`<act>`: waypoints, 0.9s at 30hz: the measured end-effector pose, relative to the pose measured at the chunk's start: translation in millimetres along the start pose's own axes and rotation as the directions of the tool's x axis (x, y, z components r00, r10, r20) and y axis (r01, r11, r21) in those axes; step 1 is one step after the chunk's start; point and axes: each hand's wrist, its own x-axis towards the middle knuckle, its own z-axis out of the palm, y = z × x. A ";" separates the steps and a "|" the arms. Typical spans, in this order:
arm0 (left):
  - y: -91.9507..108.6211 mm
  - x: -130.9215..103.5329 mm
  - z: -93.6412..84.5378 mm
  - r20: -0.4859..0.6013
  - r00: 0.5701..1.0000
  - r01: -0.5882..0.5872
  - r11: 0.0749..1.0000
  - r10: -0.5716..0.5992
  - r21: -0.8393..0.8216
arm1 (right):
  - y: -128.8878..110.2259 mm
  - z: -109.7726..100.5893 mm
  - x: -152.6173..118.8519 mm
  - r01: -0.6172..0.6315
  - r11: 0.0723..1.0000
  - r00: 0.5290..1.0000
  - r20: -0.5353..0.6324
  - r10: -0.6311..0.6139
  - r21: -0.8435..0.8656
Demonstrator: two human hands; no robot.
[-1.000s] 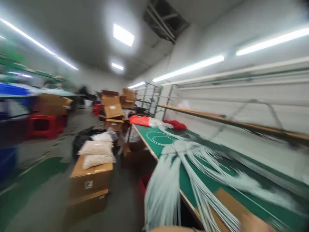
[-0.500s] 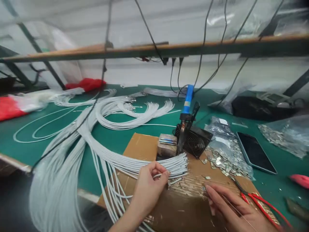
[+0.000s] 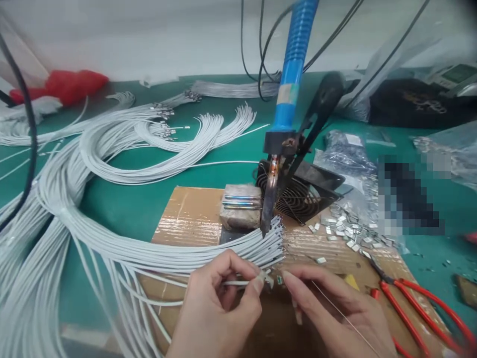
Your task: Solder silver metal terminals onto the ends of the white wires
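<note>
- White, smooth cables (image 3: pixel 167 251) are lying in a curved bundle, their dark-tipped ends fanning out over ridged brown cardboard (image 3: pixel 190 213).
- A blue-handled soldering iron (image 3: pixel 286 112) is standing tilted, its tarnished shaft pointing down at these ends.
- Flat, rectangular metal pieces (image 3: pixel 345 223) are lying scattered near red-handled cutters (image 3: pixel 404 315).
- The left hand (image 3: pixel 221 308), fingers curled, is pinching a single cable (image 3: pixel 235 283) between thumb and forefinger, its blurred tip facing right.
- The right hand (image 3: pixel 335 308) is pinching a small green-and-silver piece (image 3: pixel 279 280) just beside that tip, apart from it; a thin wire (image 3: pixel 346 319) is running across the hand.
</note>
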 end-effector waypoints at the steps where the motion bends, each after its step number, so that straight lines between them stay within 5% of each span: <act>1: 0.8 0.7 -0.3 0.008 1.000 0.007 1.000 -0.007 -0.006 | -1.4 0.8 1.5 -0.002 1.000 1.000 0.013 0.002 -0.006; 7: 4.9 5.3 -4.4 0.143 0.989 0.028 0.999 -0.023 -0.032 | -11.9 10.2 2.7 0.054 0.997 0.998 0.035 -0.052 -0.055; 12: 13.3 6.3 -0.5 0.059 0.996 0.076 0.996 -0.073 -0.051 | -16.2 13.3 3.2 0.062 0.996 0.993 0.101 -0.056 -0.060; 22: 19.0 5.5 1.9 0.056 0.995 0.084 0.992 -0.079 -0.094 | -12.5 12.3 1.3 -0.074 0.996 0.991 0.109 0.079 -0.050; 27: 19.2 4.7 3.3 0.047 0.996 0.078 0.990 -0.073 -0.115 | -9.0 10.5 1.9 0.009 0.997 0.993 0.114 0.000 -0.073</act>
